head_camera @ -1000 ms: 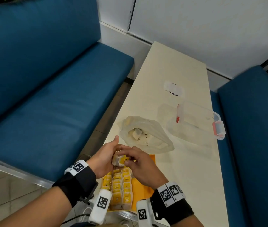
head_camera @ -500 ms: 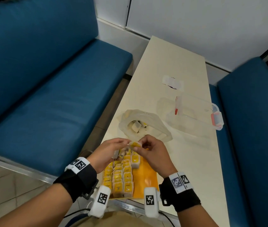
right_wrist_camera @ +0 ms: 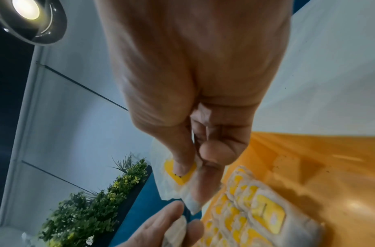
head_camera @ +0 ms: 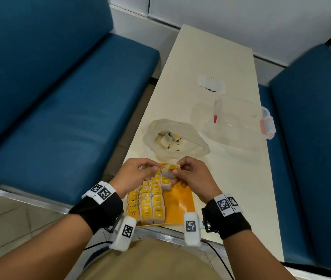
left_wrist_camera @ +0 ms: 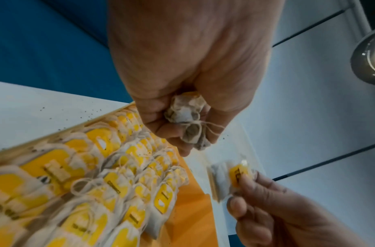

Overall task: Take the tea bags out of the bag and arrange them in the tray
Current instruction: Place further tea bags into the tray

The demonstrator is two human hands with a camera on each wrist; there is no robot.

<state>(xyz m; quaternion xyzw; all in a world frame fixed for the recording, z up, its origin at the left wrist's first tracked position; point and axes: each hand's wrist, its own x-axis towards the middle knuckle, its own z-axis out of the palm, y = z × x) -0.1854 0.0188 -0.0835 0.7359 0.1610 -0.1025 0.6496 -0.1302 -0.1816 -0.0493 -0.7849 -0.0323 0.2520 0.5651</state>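
Note:
An orange tray (head_camera: 177, 207) lies at the table's near edge, its left part filled with rows of yellow-tagged tea bags (head_camera: 147, 201). Above its far end my right hand (head_camera: 182, 171) pinches one tea bag (head_camera: 169, 170) between thumb and fingers; the same tea bag (left_wrist_camera: 231, 178) shows in the left wrist view. My left hand (head_camera: 146, 169) is curled round a small bunch of tea bags (left_wrist_camera: 188, 117) with strings hanging out. A translucent plastic bag (head_camera: 175, 138) with more tea bags stands open just beyond the tray.
A clear lidded container with red clips (head_camera: 239, 122) sits on the table's right side, a small white packet (head_camera: 211, 83) farther back. Blue bench seats (head_camera: 59, 118) flank the narrow cream table (head_camera: 211, 53). The tray's right half shows bare orange.
Both hands have come apart a little above the tray's far end. The right hand now holds a single tea bag separated from the bunch in the left hand.

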